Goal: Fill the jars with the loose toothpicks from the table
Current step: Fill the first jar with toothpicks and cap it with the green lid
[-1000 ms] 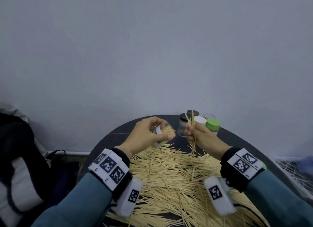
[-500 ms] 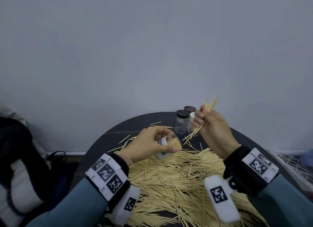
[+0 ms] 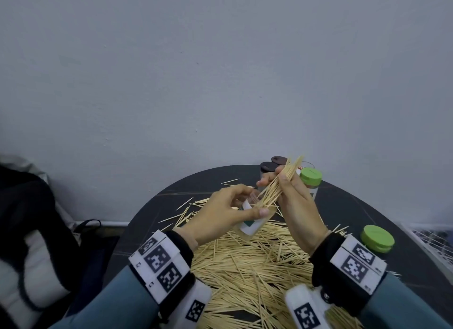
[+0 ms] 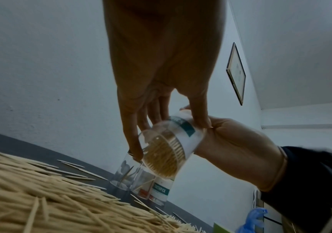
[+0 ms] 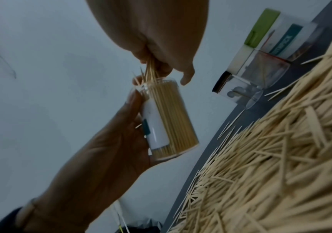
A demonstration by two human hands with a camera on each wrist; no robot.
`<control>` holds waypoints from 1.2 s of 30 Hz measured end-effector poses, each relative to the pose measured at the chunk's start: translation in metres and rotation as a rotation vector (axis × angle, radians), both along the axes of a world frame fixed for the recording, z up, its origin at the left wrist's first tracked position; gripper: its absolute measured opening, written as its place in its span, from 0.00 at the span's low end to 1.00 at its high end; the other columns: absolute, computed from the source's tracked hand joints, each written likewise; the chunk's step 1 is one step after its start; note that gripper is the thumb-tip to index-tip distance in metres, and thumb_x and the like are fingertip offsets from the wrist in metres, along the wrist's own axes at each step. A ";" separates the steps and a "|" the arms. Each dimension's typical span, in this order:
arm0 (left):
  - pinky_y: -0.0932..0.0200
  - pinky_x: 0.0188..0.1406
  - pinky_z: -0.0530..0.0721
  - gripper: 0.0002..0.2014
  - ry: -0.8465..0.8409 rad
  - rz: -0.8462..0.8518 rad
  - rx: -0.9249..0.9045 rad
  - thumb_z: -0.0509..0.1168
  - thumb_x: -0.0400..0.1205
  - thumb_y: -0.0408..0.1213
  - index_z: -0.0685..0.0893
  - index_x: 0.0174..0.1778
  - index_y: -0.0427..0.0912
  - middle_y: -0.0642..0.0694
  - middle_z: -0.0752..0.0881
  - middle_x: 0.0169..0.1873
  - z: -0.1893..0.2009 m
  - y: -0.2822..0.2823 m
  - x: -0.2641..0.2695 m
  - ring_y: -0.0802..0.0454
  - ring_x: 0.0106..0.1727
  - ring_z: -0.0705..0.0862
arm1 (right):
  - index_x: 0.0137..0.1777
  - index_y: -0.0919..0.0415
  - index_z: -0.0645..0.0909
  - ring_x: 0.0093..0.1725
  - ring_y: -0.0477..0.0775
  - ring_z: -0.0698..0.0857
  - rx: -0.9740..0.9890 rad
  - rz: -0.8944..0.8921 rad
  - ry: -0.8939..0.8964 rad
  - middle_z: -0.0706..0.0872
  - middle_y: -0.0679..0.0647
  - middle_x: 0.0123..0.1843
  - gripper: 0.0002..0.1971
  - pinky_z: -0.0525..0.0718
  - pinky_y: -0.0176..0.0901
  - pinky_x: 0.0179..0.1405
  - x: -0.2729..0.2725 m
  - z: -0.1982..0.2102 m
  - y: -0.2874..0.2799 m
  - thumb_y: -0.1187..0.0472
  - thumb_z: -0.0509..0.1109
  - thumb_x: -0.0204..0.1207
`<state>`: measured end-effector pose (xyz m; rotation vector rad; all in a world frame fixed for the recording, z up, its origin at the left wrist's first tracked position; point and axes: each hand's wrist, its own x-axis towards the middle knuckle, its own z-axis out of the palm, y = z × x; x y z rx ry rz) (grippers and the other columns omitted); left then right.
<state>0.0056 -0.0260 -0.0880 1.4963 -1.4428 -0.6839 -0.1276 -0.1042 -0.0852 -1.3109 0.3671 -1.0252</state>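
Here, loose toothpicks (image 3: 247, 262) are covering the dark round table (image 3: 382, 213) by a grey wall (image 3: 220, 71); the left hand (image 3: 220, 215) is gripping a jar (image 3: 252, 224), the right hand (image 3: 296, 206) pinching a bundle (image 3: 282, 181).

Pale matt wooden toothpicks (image 3: 247, 262) heaped on a dark, smooth table (image 3: 348, 206), with a clear glossy plastic jar (image 5: 167, 119) and paper label above it.

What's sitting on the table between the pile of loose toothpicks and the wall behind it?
A cluster of small jars, one with a green lid, stands there in the head view; the right wrist view shows them nearly empty.
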 end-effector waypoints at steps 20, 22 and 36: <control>0.78 0.40 0.78 0.21 0.048 0.028 -0.015 0.73 0.74 0.47 0.81 0.62 0.48 0.54 0.85 0.54 0.001 0.002 0.001 0.68 0.50 0.83 | 0.53 0.58 0.81 0.59 0.47 0.86 -0.073 0.087 0.191 0.88 0.49 0.59 0.17 0.78 0.47 0.65 -0.005 -0.002 -0.004 0.50 0.55 0.80; 0.80 0.40 0.77 0.20 0.031 0.026 -0.005 0.73 0.74 0.47 0.80 0.61 0.50 0.55 0.84 0.54 0.001 0.003 0.000 0.67 0.52 0.82 | 0.52 0.61 0.78 0.57 0.46 0.87 -0.071 0.092 0.160 0.89 0.51 0.57 0.15 0.84 0.40 0.57 -0.005 -0.001 -0.004 0.55 0.52 0.84; 0.70 0.48 0.79 0.25 0.022 0.019 0.027 0.74 0.72 0.50 0.81 0.65 0.48 0.53 0.85 0.54 -0.003 0.000 0.004 0.61 0.55 0.83 | 0.55 0.58 0.81 0.70 0.44 0.76 -0.147 0.055 0.320 0.83 0.37 0.65 0.21 0.65 0.59 0.77 -0.004 -0.008 -0.007 0.43 0.56 0.77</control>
